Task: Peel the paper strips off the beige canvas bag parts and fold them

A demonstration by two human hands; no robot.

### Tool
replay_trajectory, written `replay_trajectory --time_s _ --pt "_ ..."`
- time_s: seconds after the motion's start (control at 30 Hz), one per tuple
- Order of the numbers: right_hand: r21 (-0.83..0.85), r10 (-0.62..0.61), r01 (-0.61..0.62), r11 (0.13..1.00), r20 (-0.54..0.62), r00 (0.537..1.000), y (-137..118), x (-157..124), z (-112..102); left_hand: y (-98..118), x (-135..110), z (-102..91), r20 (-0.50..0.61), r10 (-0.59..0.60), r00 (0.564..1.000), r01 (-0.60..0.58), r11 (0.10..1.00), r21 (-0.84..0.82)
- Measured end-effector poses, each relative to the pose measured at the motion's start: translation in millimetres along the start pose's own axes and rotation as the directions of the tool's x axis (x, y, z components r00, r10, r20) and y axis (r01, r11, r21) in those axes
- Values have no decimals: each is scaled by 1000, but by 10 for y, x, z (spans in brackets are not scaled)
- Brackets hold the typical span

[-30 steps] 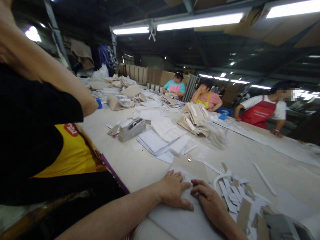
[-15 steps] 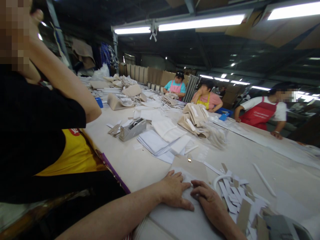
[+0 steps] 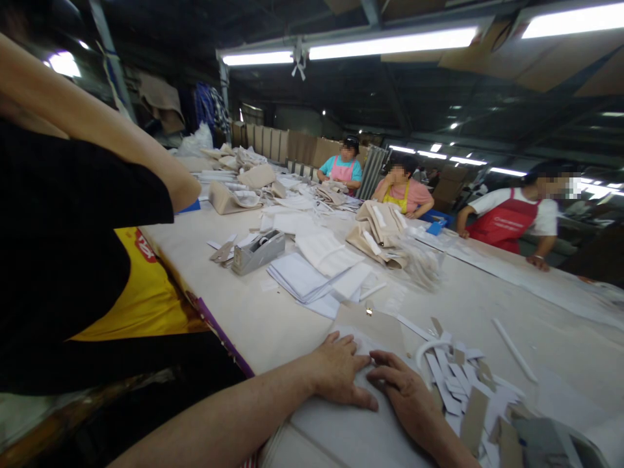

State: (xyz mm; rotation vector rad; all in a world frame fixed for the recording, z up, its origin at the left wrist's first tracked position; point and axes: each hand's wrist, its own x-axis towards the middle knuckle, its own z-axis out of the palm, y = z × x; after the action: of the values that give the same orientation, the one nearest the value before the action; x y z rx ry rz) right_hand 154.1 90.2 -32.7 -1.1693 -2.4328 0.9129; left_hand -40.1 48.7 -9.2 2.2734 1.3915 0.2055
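My left hand (image 3: 338, 374) lies flat on a white sheet (image 3: 355, 429) at the near edge of the long table, fingers stretched out. Just to its right, my right hand (image 3: 407, 390) rests palm down on the same sheet, fingers loosely curved and touching the paper. The two hands almost meet at the fingertips. A brown card piece (image 3: 373, 325) lies just beyond them. A heap of white and brown paper strips (image 3: 468, 390) sits to the right of my right hand.
A person in a black top and yellow apron (image 3: 141, 292) stands close on my left with an arm raised. A grey tape dispenser (image 3: 258, 252), white paper stacks (image 3: 312, 276) and beige bags (image 3: 380, 231) cover the table (image 3: 253, 318). Three other people work at the far side.
My hands have stayed almost still on the sheet. The person on my left has shifted the raised arm and upper body slightly.
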Motion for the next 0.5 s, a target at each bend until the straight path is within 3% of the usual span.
replay_trajectory --time_s 0.2,0.3,0.4,0.5 --pt "-57 -24 27 998 47 999 -34 2 9 -18 -14 27 -33 11 999 -11 1000 -6" --pt "-47 -34 36 998 40 999 -69 6 -6 -48 -40 56 -135 40 990 -49 997 -64" --pt "-45 -51 53 998 41 998 -80 16 -11 -68 -71 62 -292 91 952 -136 981 -140" --pt "-48 -54 55 997 18 998 -41 23 -1 -71 -85 36 -314 162 936 -220 962 -160"
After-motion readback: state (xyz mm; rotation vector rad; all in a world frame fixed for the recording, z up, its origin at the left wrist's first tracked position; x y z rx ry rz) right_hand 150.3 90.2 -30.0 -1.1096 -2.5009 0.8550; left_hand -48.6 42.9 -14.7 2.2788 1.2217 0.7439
